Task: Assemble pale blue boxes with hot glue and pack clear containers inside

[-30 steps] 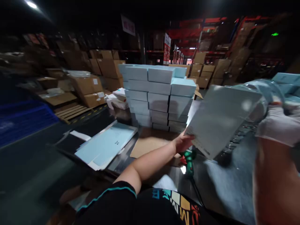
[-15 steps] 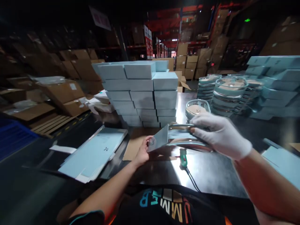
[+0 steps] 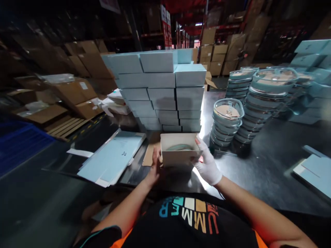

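open box between both hands, box stack behind, bowl stacks right

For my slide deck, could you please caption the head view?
Bare left hand and gloved right hand hold an open box before stacked blue boxes.

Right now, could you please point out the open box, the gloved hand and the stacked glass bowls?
open box [image 3: 178,158], head view, front wall.
gloved right hand [image 3: 207,165], head view, back of hand.
stacked glass bowls [image 3: 227,115], head view, top bowl's lid.
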Motion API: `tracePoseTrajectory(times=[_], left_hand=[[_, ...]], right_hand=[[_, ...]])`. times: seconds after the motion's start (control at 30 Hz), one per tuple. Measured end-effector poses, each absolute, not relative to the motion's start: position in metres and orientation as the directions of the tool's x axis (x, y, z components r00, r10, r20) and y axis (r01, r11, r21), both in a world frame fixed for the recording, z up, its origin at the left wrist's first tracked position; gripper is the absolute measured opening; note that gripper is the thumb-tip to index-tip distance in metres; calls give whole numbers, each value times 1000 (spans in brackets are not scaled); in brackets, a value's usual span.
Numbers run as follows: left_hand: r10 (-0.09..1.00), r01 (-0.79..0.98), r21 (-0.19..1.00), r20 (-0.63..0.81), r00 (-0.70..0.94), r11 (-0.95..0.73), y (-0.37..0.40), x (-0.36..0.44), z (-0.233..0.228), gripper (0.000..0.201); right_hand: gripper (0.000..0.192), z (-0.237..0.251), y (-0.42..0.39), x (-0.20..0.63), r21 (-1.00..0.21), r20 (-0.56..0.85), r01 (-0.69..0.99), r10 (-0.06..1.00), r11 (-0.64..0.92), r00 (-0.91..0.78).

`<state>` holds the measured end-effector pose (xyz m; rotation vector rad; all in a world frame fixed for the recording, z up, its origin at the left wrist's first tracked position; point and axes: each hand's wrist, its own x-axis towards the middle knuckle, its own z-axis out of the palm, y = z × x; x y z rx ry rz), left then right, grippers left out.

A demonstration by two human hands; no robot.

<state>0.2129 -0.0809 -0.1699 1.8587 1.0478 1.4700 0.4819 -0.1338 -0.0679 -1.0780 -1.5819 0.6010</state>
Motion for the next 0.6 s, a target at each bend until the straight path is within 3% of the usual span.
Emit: tracePoseTrajectory(times=[0.13,0.23,0.33,0.47,0.6], left_hand=[[778,201,754,624,76,-625,-79,214,-149,59],[743,159,734,669,-1,-661,-80,219,-141,66],[736,165,731,676,-38,-662,-82,219,-142,85],[785,282,743,616,65,-607,-81,209,-140,70],[801,257,780,598,-34,-571,-80,205,-127,70]], right_hand=[[55,-61,-126,454,-941,322,135,944,312,67],[45,-58,-117,437,-958,279,121,942,259,188],[46,-59,-106,431,-954,290,165,914,252,284],[45,-57,-98,456,-929,313,284,912,236,264],[29,-69,-104,509,-843,261,529,934,97,245]])
